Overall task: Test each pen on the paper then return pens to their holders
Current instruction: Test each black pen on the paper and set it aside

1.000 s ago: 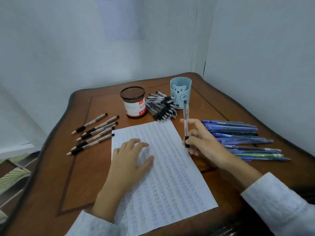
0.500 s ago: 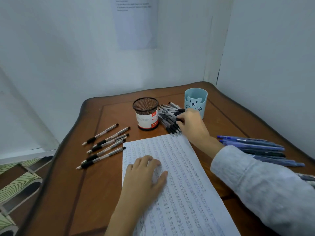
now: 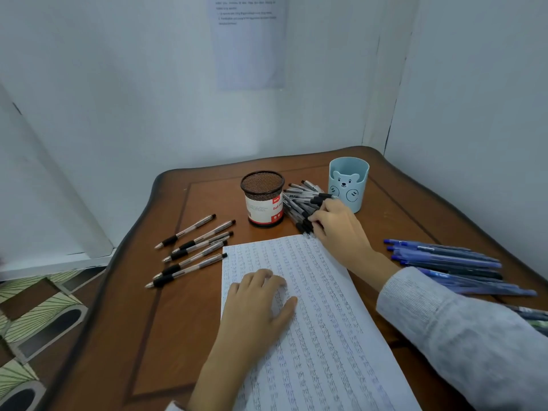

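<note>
**Drawing the next pen from the heap**

The right hand (image 3: 338, 229) reaches past the top edge of the white sheet of paper covered in rows of small ink marks (image 3: 326, 336) into the heap of clear-barrelled pens with black grips (image 3: 299, 200). This heap lies on the brown polished wooden tabletop (image 3: 184, 336), between the black wire-mesh pen holder with a red-and-white label (image 3: 262, 198) and the pale blue plastic cup with a bear face (image 3: 348, 182). The fingers curl down among the barrels, but I cannot tell whether they already pinch a pen. The left hand (image 3: 258, 301) lies flat with straight fingers, pressing the paper.

The step appears to be picking one pen to test. The barrels are smooth, round and stacked crosswise, so they will likely roll. It seems best to take a top pen by its rubbery grip and lift it straight up rather than drag it. The thin sheet would probably slide on the glossy wood, so the left hand should keep its weight there.

Five similar black-grip pens (image 3: 192, 250) lie in a loose row left of the paper. A spread of blue pens (image 3: 444, 259) lies to its right. No pen sticks out of either holder.
</note>
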